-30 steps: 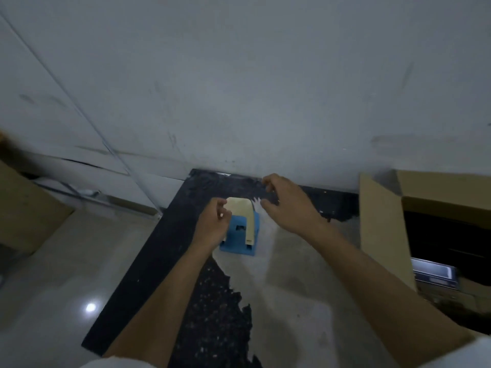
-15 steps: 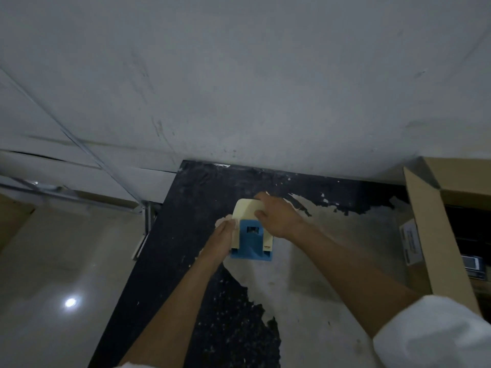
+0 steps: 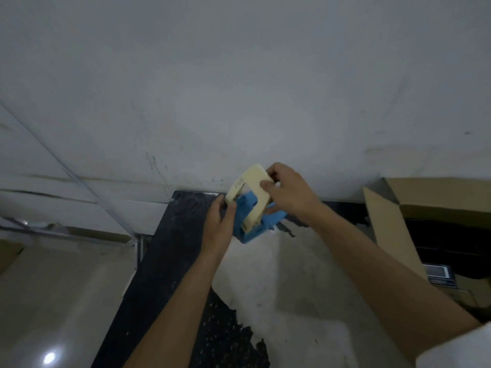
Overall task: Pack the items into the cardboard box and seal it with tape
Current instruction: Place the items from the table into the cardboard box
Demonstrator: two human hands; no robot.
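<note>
A blue and cream plastic item (image 3: 251, 200) is held in the air above the worn black and white surface (image 3: 292, 274), tilted. My left hand (image 3: 219, 227) grips its lower left side. My right hand (image 3: 288, 193) pinches its cream top part from the right. The open cardboard box (image 3: 390, 221) stands at the right edge, its flap up, with a dark interior and a small device with a screen (image 3: 438, 272) inside.
A pale wall (image 3: 239, 88) rises right behind the surface. Glossy floor tiles (image 3: 61, 301) lie to the left, with another piece of cardboard (image 3: 8, 254) at the far left edge.
Both hands closed on the blue and cream item and lifted it off the surface, tilting it. The view has shifted slightly.
</note>
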